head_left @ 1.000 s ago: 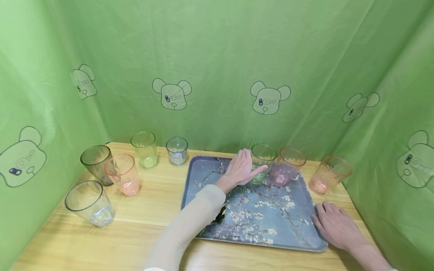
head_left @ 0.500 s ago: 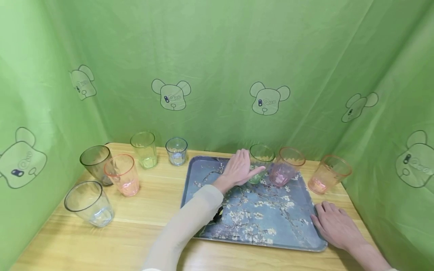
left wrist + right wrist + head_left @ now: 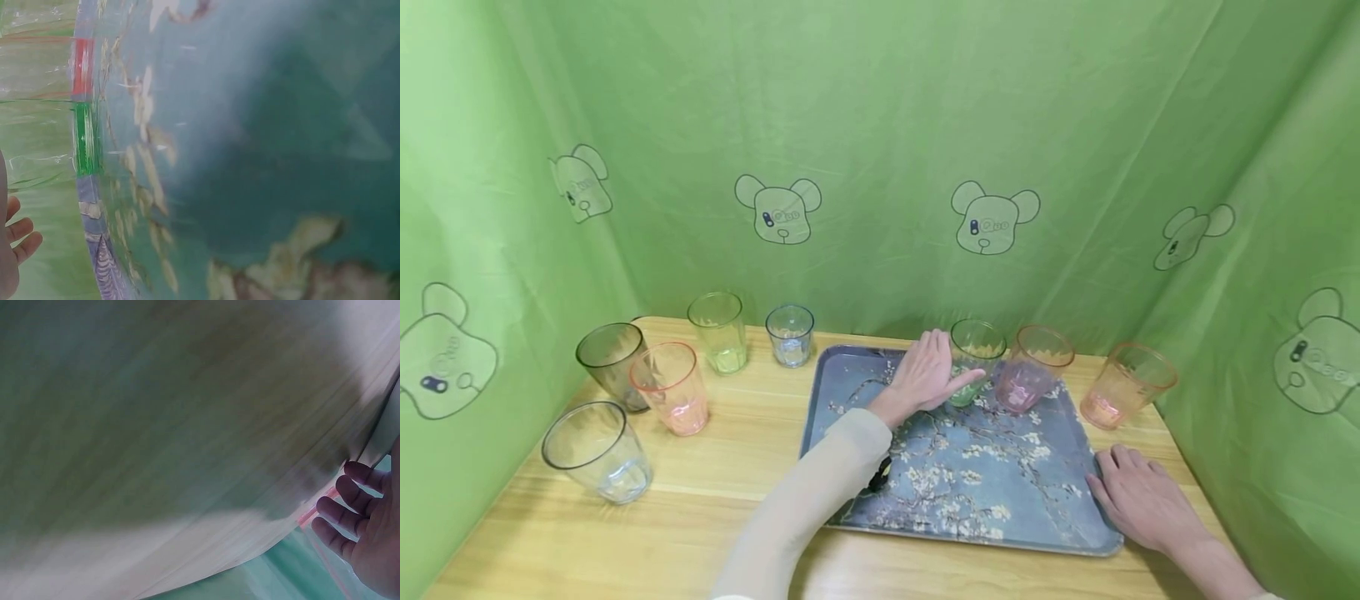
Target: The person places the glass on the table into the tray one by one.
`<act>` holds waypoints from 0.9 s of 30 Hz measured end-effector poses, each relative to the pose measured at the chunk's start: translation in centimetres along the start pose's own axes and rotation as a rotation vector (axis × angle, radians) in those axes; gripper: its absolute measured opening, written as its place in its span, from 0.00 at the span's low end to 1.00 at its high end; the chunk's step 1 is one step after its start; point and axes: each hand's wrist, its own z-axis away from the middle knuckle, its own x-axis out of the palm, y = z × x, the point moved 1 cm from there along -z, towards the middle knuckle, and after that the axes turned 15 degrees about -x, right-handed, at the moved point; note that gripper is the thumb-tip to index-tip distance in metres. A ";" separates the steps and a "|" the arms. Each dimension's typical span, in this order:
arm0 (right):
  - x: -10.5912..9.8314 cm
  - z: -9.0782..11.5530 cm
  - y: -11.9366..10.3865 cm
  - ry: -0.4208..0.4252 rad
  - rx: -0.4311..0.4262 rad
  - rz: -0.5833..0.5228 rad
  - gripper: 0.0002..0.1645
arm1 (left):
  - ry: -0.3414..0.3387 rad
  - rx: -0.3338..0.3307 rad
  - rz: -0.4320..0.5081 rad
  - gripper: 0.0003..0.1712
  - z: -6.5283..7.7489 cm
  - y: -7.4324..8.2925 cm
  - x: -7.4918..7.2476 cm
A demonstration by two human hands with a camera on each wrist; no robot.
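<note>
In the head view my left hand (image 3: pixel 919 371) is over the far part of the blue flower-patterned tray (image 3: pixel 1060 475). Its fingers lie straight and together, while the thumb points right, across the near side of a green glass (image 3: pixel 976 354). Seen from the left wrist, the fingertips of that hand (image 3: pixel 15 244) are loosely spread, with the green glass's base (image 3: pixel 87 137) beyond them. A pink glass (image 3: pixel 1036 375) stands upright on the tray, just right of the green one. My right hand (image 3: pixel 1138 496) rests at the tray's right edge, its fingers relaxed (image 3: pixel 340 515) in the right wrist view.
Another pink glass (image 3: pixel 1123 398) stands on the table right of the tray. To the left are a yellow-green glass (image 3: pixel 718 333), a small blue glass (image 3: pixel 790 337), a dark grey glass (image 3: pixel 610 354), a pink glass (image 3: pixel 677 396) and a clear glass (image 3: pixel 610 462). Green curtains (image 3: pixel 880 125) enclose the table.
The left hand and the green glass have shifted slightly left together on the tray. The right hand and the other glasses hold their places.
</note>
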 end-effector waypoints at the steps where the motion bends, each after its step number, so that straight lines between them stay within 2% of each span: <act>1: 0.0 0.0 0.0 0.000 -0.001 -0.001 0.19 | 0.000 -0.001 -0.005 0.46 0.0 0.0 0.0; 8: 0.0 0.0 0.0 0.007 -0.007 -0.003 0.16 | -0.003 -0.003 -0.002 0.46 0.0 -0.1 -0.1; 16: 0.0 0.0 0.0 0.004 -0.007 -0.002 0.19 | -0.005 0.002 0.009 0.47 0.0 0.0 -0.2; 24: 0.0 -0.1 0.0 -0.006 -0.001 -0.009 0.20 | -0.046 -0.036 0.019 0.62 0.0 0.0 -0.5; 27: 0.1 -0.1 0.1 -0.009 0.000 -0.010 0.20 | -0.054 -0.043 0.017 0.63 0.0 -0.1 -0.9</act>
